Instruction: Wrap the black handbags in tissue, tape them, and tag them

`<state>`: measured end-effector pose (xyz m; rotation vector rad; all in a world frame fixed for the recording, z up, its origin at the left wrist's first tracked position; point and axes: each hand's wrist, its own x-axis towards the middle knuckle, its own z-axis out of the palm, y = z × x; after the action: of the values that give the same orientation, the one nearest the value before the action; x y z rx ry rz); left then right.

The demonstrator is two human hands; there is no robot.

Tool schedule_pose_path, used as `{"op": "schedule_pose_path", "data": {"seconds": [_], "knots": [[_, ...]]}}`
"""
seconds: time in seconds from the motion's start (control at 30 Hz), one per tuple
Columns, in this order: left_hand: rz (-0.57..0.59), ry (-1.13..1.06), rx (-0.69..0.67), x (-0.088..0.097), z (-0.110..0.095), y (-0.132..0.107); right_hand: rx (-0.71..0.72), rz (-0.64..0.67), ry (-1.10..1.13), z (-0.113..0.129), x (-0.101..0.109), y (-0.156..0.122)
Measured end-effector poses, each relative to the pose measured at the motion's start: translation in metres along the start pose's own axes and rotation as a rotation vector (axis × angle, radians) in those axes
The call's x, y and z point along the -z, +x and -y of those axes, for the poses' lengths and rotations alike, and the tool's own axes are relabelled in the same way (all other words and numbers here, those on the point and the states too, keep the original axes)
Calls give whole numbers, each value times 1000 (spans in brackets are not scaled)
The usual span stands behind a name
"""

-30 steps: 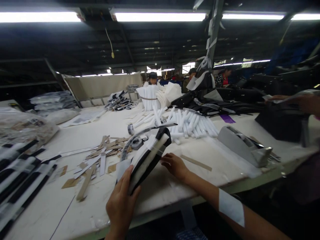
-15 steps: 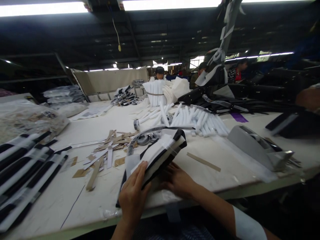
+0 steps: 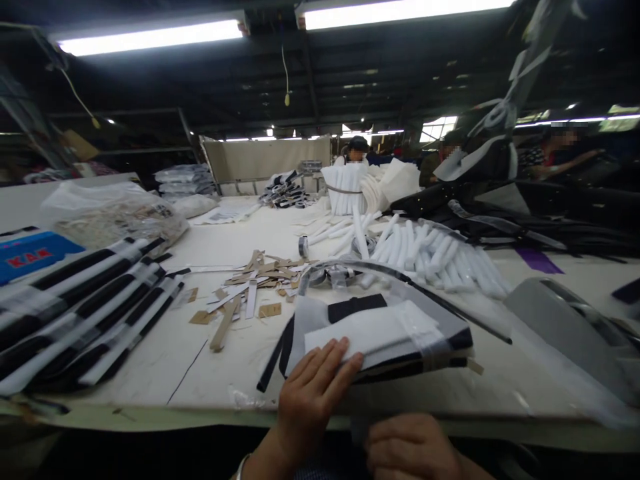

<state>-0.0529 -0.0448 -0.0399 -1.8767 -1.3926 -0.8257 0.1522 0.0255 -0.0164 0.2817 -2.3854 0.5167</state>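
Note:
In front of me lies a flat black-and-white bundle of fabric pieces point(image 3: 345, 310), with a white padded strip point(image 3: 370, 330) on top. Clear tape point(image 3: 425, 330) wraps its right end. My left hand point(image 3: 317, 380) rests on the near edge of the white strip, fingers stretched out flat. Below the table edge, my right hand point(image 3: 410, 443) is closed with its fingers curled. What it holds, if anything, I cannot make out. A long thin black strip point(image 3: 440, 297) arches behind the bundle.
Taped black-and-white bundles point(image 3: 115, 313) lie at left. Paper and card scraps point(image 3: 250, 283) are scattered mid-table. White foam tubes point(image 3: 425, 253) pile up behind the bundle. A grey tape dispenser point(image 3: 560, 320) stands at right. A co-worker point(image 3: 357, 150) is across the table.
The bundle went from tilted up to lying flatter on the table. My right hand drew back from under it to the table edge and closed. The view swung left.

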Motion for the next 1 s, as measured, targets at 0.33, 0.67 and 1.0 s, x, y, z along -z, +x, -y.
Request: {"op": "schedule_pose_path", "data": {"seconds": [0.33,0.67,1.0], "knots": [[35,-28,-134,-12,-22,-4,-953,20,-56,-101,52,50],[-17,-22,-234,-13,-30,12,-1349,267,95,-215,-9,73],[-186,1,-63,-37,-52,0,-1407,-67,558,-214,-7,66]]}}
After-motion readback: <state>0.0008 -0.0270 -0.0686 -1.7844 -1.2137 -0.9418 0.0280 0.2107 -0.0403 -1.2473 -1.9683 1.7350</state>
